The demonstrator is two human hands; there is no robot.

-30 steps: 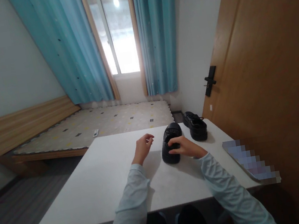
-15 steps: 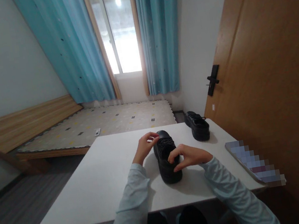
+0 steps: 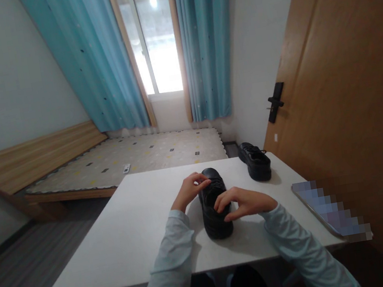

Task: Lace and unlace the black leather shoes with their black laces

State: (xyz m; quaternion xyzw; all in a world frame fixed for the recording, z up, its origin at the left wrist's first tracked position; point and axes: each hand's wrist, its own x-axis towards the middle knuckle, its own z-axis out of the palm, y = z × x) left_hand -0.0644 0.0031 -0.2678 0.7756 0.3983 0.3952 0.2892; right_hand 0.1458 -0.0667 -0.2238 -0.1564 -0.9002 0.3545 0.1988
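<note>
A black lace-up shoe [image 3: 219, 228] stands on the white table [image 3: 129, 231], its toe pointing away from me. My left hand [image 3: 192, 188] is at the left of the laces, thumb and fingers a little apart, with the fingertips over the upper. Near the heel collar, my right hand [image 3: 242, 201] has its thumb and fingers parted, fingertips over the shoe's opening. Whether the fingertips touch the shoe is hard to tell. A second black shoe [image 3: 257, 164] stands at the table's far right corner.
A flat device with a blurred-out screen [image 3: 329, 211] lies along the table's right edge, beside the wooden door [image 3: 357, 88]. Beyond the table is a bed [image 3: 156, 151] with a small white object [image 3: 127, 168] on it. Blue curtains flank the window.
My left hand has shifted slightly right over the laces. The right hand's fingers have spread a little at the heel collar. The whole view has moved slightly.
</note>
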